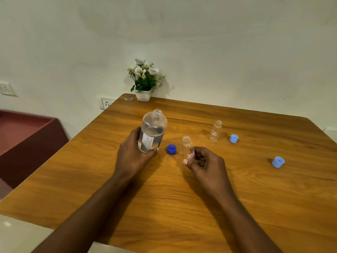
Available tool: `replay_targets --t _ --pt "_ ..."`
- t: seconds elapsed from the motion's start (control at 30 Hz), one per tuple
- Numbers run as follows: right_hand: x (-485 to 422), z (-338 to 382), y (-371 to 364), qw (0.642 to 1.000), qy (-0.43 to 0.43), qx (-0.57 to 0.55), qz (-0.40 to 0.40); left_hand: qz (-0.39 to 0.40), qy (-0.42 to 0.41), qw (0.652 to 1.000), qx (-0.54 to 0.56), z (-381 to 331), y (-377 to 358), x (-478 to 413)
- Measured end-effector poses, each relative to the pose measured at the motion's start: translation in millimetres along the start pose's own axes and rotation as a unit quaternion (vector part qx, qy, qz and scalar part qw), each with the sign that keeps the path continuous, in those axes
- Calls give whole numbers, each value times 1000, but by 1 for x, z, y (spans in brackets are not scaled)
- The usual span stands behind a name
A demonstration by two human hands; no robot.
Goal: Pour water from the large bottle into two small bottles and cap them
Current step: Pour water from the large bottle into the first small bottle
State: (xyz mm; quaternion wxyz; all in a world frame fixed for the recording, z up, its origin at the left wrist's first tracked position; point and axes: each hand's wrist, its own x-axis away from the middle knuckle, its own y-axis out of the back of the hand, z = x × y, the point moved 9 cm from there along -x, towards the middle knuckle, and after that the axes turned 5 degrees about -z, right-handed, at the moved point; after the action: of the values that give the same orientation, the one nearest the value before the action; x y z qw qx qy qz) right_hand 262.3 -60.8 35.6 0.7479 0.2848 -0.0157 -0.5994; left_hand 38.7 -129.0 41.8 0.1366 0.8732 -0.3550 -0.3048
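My left hand (134, 154) grips the large clear bottle (153, 129) round its lower body; the bottle stands uncapped with water in it. Its dark blue cap (171, 149) lies on the table just to the right. My right hand (204, 160) holds a small empty bottle (187, 147) by its base, neck open and upright. A second small bottle (215, 131) stands open farther back right. Two light blue caps lie on the table: one (233, 138) beside that bottle, the other (278, 162) far right.
The wooden table (182, 207) runs to a white wall. A white pot of flowers (143, 80) stands at the table's far corner with a small sticker (128, 98) beside it. A dark red cabinet (23, 136) sits to the left, below table height.
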Motion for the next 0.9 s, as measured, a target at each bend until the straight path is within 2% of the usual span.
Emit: replay_targets --t 0.37,0.9 --pt "2 12 -2 998 58 -3 12 0 -183 974 -130 -21 -5 -7" --pt "2 11 -1 999 50 -2 22 -2 -218 963 -156 -22 -5 -6"
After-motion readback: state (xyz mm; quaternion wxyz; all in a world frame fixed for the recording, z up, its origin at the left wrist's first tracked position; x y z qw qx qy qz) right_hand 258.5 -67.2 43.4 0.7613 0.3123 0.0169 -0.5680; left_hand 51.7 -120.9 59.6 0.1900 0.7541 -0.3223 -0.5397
